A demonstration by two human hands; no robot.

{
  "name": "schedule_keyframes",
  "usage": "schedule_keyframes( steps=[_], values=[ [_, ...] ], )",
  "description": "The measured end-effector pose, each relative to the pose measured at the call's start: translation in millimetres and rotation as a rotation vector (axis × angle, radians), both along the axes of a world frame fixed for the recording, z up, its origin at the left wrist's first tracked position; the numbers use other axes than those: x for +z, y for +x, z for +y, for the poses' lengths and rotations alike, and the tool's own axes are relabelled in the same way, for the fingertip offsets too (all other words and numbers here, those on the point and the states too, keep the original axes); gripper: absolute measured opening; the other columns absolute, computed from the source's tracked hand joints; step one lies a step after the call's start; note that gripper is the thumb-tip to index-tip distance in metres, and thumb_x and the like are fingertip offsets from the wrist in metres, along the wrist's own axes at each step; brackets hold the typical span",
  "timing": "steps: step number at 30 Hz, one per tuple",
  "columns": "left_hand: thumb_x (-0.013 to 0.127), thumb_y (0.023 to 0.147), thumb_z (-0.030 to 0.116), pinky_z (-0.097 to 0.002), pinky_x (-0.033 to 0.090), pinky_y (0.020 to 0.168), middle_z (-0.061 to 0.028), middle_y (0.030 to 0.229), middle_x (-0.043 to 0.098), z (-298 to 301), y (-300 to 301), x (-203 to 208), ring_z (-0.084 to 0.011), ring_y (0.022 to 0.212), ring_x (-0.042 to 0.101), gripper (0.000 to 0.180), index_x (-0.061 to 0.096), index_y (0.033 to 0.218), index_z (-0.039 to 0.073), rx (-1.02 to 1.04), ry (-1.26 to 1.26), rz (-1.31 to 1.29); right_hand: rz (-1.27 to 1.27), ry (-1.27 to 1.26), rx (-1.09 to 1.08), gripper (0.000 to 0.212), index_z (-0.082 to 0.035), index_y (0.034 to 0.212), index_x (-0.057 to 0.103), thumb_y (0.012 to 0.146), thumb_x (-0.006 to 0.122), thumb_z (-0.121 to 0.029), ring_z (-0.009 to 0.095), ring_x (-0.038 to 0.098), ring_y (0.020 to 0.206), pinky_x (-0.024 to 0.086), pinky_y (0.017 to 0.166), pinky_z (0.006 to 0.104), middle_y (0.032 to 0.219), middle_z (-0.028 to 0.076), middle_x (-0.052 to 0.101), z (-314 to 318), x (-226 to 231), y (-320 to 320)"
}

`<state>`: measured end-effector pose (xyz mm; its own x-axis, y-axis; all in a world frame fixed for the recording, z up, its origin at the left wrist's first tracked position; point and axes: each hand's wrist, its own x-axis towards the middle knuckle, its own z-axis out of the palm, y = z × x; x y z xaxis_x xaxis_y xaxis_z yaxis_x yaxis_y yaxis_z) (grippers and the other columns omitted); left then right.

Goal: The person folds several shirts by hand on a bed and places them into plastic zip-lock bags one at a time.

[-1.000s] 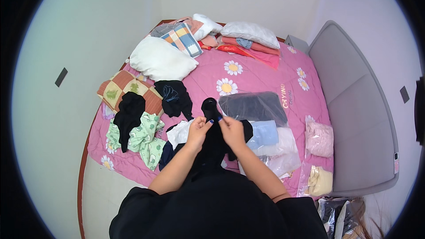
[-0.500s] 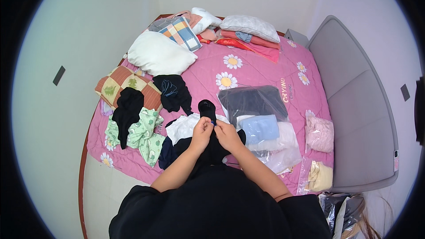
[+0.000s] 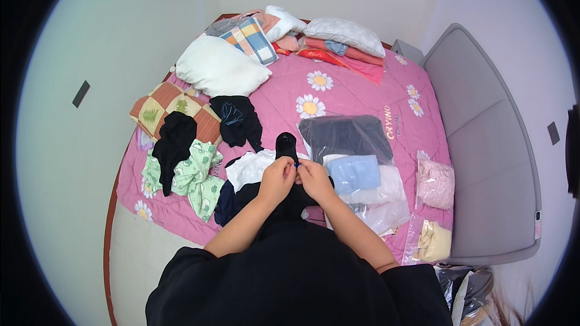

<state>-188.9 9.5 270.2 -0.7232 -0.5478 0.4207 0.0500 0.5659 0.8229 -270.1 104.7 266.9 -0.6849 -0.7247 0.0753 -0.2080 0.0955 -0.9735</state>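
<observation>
Black cloth piece (image 3: 286, 145) is above bed (image 3: 278, 102), toward near edge; left hand (image 3: 277, 182) and right hand (image 3: 315, 182) pinch it, fingertips together. Rounded end points from grip to far edge, long axis same way, hands equally near. Cloth looks soft; white cloth (image 3: 244, 172) beside is crumpled.

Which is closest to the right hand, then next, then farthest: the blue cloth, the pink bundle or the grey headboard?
From the right hand, in the head view:
1. Blue cloth: just to its right.
2. Pink bundle: farther right, near the bed's edge.
3. Headboard: farthest right, past the bundle.
</observation>
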Motion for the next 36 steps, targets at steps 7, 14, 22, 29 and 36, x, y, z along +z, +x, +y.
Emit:
schedule_keyframes(
  steps=[7, 14, 22, 29, 36],
  values=[
    [0.059, 0.07, 0.003, -0.0307, 0.041, 0.054, -0.0103, 0.069, 0.048, 4, 7, 7, -0.0232, 0.06, 0.05, 0.016, 0.054, 0.085, 0.0, -0.12, -0.033, -0.039, -0.29, 0.076, 0.001, 0.022, 0.005, 0.084, 0.054, 0.085, 0.044, -0.015, 0.015, 0.057, 0.058, 0.047, 0.053, 0.0249, 0.07, 0.011, 0.058, 1, 1, -9],
    [0.06, 0.067, 0.0, -0.0329, 0.041, 0.065, -0.0118, 0.078, 0.046, 5, 11, 8, -0.0275, 0.075, 0.049, 0.027, 0.056, 0.093, 0.0, -0.166, -0.144, -0.013, -0.614, 0.154, -0.067, 0.017, -0.005, 0.089, 0.045, 0.085, 0.049, -0.021, 0.013, 0.057, 0.062, 0.049, 0.058, 0.0253, 0.073, 0.006, 0.054, 0, 22, -10],
    [0.056, 0.067, -0.004, -0.034, 0.042, 0.065, -0.0124, 0.078, 0.046, 7, 11, -12, -0.0289, 0.074, 0.05, 0.027, 0.057, 0.093, -0.001, -0.228, -0.213, -0.029, -0.718, 0.174, -0.093, 0.018, -0.003, 0.086, 0.048, 0.081, 0.052, -0.019, 0.015, 0.055, 0.058, 0.05, 0.055, 0.0266, 0.073, 0.008, 0.053, -1, -5, -17],
    [0.058, 0.067, -0.002, -0.0353, 0.044, 0.067, -0.0136, 0.079, 0.049, 10, 11, -14, -0.0295, 0.077, 0.052, 0.03, 0.052, 0.096, -0.001, -0.117, -0.249, -0.049, -0.573, 0.124, -0.154, 0.014, -0.005, 0.078, 0.051, 0.08, 0.054, -0.018, 0.011, 0.053, 0.055, 0.044, 0.048, 0.0229, 0.064, 0.003, 0.052, -3, -2, -19],
    [0.064, 0.065, 0.003, -0.0339, 0.045, 0.059, -0.0098, 0.071, 0.051, 11, 15, -28, -0.0264, 0.066, 0.055, 0.034, 0.046, 0.095, 0.002, -0.007, -0.105, -0.223, -0.543, -0.033, -0.212, 0.013, -0.006, 0.073, 0.055, 0.079, 0.057, -0.018, 0.006, 0.047, 0.053, 0.038, 0.051, 0.0199, 0.062, -0.001, 0.051, -3, 3, -20]
  ],
)
